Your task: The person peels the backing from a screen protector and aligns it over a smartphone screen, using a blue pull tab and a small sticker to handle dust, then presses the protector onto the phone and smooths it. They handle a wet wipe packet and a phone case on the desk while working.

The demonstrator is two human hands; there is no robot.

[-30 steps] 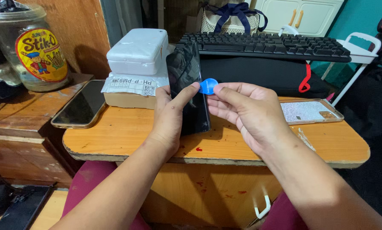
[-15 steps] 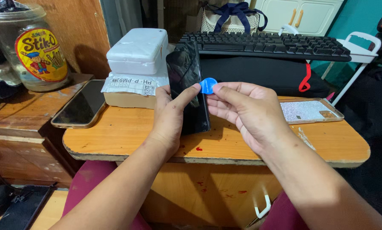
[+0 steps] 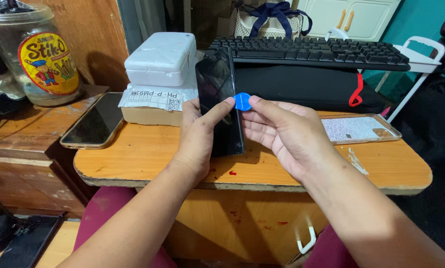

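Note:
My left hand [image 3: 195, 131] grips a black smartphone [image 3: 217, 87], holding it tilted up off the wooden table [image 3: 148, 164] with its dark screen facing me. The left index finger lies across the screen near the phone's right edge. My right hand [image 3: 282, 131] pinches a small blue plastic pick [image 3: 241, 100] between thumb and fingers. The pick's tip touches the phone's right edge, just beside the left fingertip.
Another phone [image 3: 94, 121] lies at the table's left. A white foam box [image 3: 160, 58] sits on a parcel [image 3: 153, 106]. Behind are a black keyboard [image 3: 316, 52] on a black bag, and a glittery phone case [image 3: 359, 129] at right. A large plastic jar [image 3: 34, 54] stands far left.

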